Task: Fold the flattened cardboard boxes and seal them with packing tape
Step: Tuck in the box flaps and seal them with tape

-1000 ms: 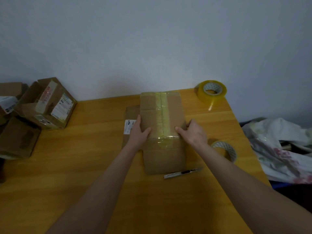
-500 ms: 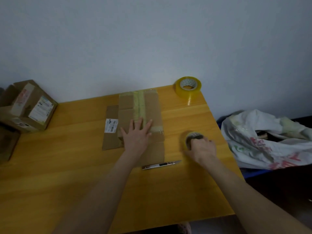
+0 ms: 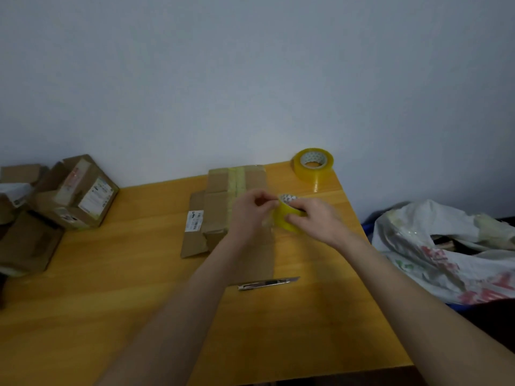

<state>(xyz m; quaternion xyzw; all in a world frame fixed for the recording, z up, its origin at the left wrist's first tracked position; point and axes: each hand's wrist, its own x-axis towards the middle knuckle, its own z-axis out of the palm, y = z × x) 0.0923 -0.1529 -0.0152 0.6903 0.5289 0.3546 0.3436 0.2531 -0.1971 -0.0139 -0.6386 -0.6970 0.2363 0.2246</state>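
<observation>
right hand (image 3: pixel 315 218) fingers curl round tape roll (image 3: pixel 287 220) | left hand (image 3: pixel 250 210) fingers seem to pinch its end | box (image 3: pixel 220 196) just below, long axis near-far

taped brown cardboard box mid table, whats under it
A flat brown cardboard sheet with a white label sticks out at the left from beneath the taped brown cardboard box. How far it runs under is covered.

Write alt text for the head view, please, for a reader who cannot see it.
The right hand grips a yellow tape roll over a taped box on a wooden table, while the left hand pinches at its edge. A knife lies nearer, a second roll at the far corner.
</observation>
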